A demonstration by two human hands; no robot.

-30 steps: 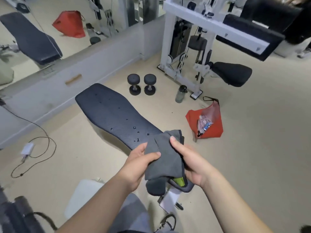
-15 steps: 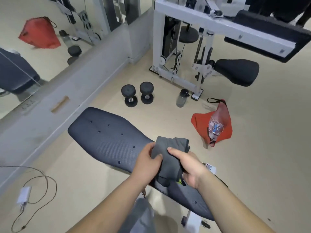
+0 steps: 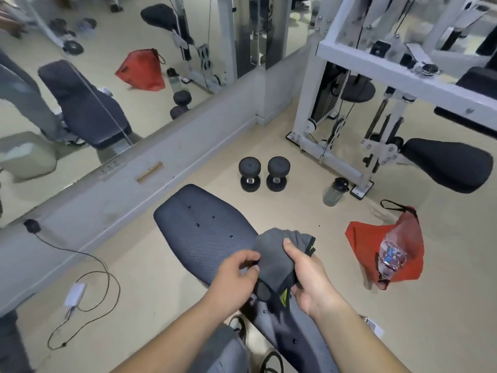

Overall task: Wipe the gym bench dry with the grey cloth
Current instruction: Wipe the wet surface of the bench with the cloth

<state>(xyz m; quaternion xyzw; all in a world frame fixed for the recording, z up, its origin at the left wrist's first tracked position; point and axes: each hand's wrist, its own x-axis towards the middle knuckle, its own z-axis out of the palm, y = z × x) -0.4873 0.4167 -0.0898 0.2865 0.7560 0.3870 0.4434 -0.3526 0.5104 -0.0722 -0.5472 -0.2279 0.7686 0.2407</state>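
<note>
Beige gym floor (image 3: 403, 305) spreads below a white cable machine (image 3: 376, 70) and the dark gym bench (image 3: 204, 232), dotted with small spots. Over the bench's middle is the bunched grey cloth (image 3: 274, 259); the left hand (image 3: 236, 275) pinches its edge and the right hand (image 3: 309, 275) is curled round it.

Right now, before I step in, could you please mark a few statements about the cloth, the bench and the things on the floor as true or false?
1. The left hand and the right hand both grip the grey cloth. True.
2. The grey cloth lies spread flat on the gym bench. False: it is bunched up between the two hands.
3. Two dumbbells stand side by side on the floor beyond the far end of the bench. True.
4. The red bag sits on top of the bench. False: it lies on the floor to the right of the bench.
</note>
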